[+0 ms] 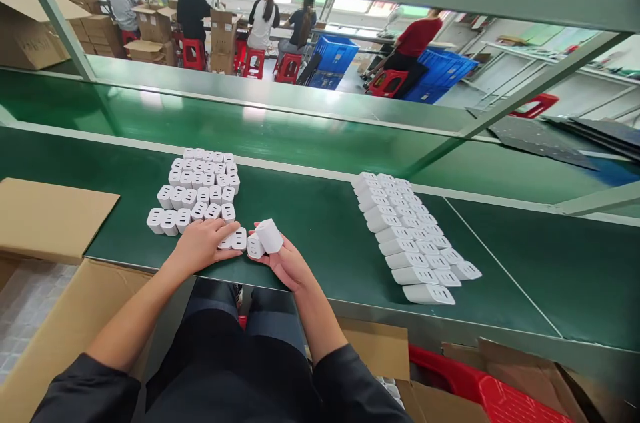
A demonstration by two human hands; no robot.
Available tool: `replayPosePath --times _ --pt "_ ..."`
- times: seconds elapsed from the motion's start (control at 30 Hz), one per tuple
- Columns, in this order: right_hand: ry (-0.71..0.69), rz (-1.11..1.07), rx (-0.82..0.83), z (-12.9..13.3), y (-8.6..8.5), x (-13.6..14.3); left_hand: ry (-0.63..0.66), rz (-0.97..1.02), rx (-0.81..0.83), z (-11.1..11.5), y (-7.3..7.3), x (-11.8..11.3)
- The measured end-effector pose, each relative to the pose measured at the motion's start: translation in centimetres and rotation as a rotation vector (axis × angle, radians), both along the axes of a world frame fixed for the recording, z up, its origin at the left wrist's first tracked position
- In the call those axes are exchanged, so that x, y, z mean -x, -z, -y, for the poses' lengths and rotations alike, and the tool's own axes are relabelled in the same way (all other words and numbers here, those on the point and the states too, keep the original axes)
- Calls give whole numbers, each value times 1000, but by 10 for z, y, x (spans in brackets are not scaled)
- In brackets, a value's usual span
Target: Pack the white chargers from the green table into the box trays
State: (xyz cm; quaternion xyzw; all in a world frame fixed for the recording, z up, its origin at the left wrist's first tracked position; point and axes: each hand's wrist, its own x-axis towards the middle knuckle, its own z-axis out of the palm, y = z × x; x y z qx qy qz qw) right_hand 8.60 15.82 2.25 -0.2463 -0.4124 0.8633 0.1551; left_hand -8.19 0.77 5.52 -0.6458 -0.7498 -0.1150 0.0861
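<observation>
1. Head view showed the right hand (285, 263) grasping a white charger (269, 235), tilted, above the near edge of the green bench (320, 216), with a second charger (255, 247) at its fingertips.
2. The left hand (203, 244) lay flat and released, fingers touching two chargers (235, 239) at the near end of the upright block (197, 193).
3. Well apart toward the right lay a long batch (413, 236) of chargers on their sides.
4. Cardboard boxes (55, 336) stood below the near edge.
</observation>
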Motion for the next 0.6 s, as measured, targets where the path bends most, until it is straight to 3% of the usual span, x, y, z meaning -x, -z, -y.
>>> replayPosePath --times 0.23,0.43,0.6 --pt "85 -57 59 0 -3 -2 -38 -95 -7 6 5 9" --pt "102 -92 66 3 -1 -5 -15 -139 -209 9 4 17" --pt "114 -138 92 11 1 -6 22 -61 -396 11 -3 -13"
